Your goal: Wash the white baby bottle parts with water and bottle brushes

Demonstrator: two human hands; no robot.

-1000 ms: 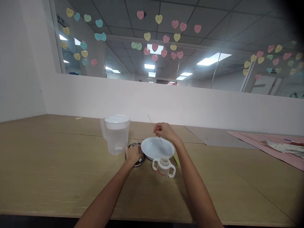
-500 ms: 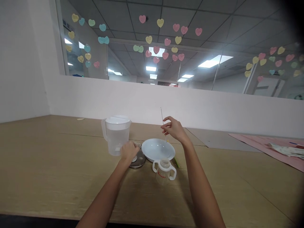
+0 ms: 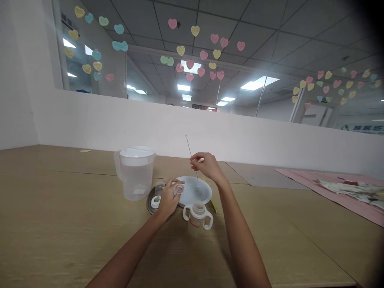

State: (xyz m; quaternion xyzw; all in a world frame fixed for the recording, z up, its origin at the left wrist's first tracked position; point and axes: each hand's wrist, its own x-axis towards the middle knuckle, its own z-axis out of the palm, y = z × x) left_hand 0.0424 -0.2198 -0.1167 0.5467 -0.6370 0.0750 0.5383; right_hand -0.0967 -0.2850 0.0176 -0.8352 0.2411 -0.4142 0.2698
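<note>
My left hand (image 3: pixel 168 202) is closed on a clear bottle nipple (image 3: pixel 179 189) with a round base, held over the left rim of a white bowl (image 3: pixel 202 196). Above the bowl's back edge, my right hand (image 3: pixel 207 166) pinches a thin wire brush (image 3: pixel 188 145). The wire's looped end points up and its lower end reaches down toward the bowl; its bristles cannot be made out. In front of the bowl stands an open two-handled baby bottle (image 3: pixel 196 220) with red print. A white ring (image 3: pixel 155 202) and a clear cap (image 3: pixel 159 188) lie on a dark round tray (image 3: pixel 150 208).
A lidded clear pitcher (image 3: pixel 136 176) of water stands at left behind the tray. Something thin and green (image 3: pixel 213 206) lies beside the bowl. Pink cloth (image 3: pixel 297 181) with items on it lies at far right. A white wall (image 3: pixel 135 120) borders the table's back.
My left hand has lifted the nipple from the tray and moved right to the bowl, uncovering the ring and cap. My right hand still holds the wire brush; the view has turned slightly right.
</note>
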